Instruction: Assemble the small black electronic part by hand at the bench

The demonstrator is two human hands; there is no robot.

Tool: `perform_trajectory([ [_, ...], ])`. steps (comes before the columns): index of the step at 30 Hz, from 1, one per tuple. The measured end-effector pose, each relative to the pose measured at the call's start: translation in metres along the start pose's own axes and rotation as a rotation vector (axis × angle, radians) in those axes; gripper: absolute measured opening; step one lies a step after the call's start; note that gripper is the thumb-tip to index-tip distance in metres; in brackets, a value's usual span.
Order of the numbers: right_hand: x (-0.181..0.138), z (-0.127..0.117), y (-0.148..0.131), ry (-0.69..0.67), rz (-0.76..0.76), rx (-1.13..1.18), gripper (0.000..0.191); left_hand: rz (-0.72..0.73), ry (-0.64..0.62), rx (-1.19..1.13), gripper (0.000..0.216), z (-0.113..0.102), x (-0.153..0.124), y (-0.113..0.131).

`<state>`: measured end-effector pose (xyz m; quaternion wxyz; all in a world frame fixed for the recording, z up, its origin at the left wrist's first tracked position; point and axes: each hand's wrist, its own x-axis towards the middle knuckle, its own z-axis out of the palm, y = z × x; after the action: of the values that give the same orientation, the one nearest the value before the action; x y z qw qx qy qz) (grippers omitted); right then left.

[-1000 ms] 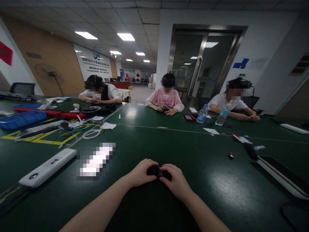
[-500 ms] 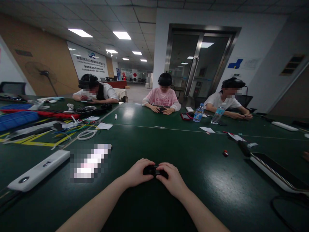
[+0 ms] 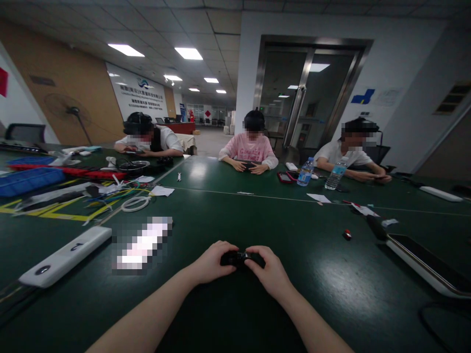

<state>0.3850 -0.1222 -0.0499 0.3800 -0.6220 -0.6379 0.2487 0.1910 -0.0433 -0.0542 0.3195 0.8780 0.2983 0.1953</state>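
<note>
Both of my hands rest on the dark green table in front of me, close together. My left hand and my right hand are each curled around one end of a small black object held between them. Its shape is mostly hidden by my fingers. A long white bar-shaped device lies to the left of my left forearm.
Three people sit across the table, each handling something small. Two water bottles stand at the far right. A small red item and a long white-edged device lie to my right. Blue trays, cables and a white ring clutter the far left.
My hands stay together on the black object, with only a slight shift of the fingers. The camera view has drifted a little.
</note>
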Motion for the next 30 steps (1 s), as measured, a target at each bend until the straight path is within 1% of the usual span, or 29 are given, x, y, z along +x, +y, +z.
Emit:
perform_trajectory([
  [4, 0.000, -0.002, 0.002, 0.027, 0.048, 0.043, 0.024, -0.016, -0.013, -0.004, 0.045, -0.002, -0.001, 0.002],
  [11, 0.001, -0.009, 0.009, 0.063, 0.068, 0.117, 0.031, -0.037, -0.030, -0.015, 0.045, -0.005, -0.001, 0.006],
  [22, 0.006, -0.019, 0.025, 0.155, 0.101, 0.272, 0.035, -0.058, -0.044, -0.037, 0.045, -0.006, -0.002, 0.008],
  [30, 0.007, -0.024, 0.030, 0.208, 0.116, 0.359, 0.040, -0.065, -0.042, -0.031, 0.045, -0.005, -0.002, 0.006],
])
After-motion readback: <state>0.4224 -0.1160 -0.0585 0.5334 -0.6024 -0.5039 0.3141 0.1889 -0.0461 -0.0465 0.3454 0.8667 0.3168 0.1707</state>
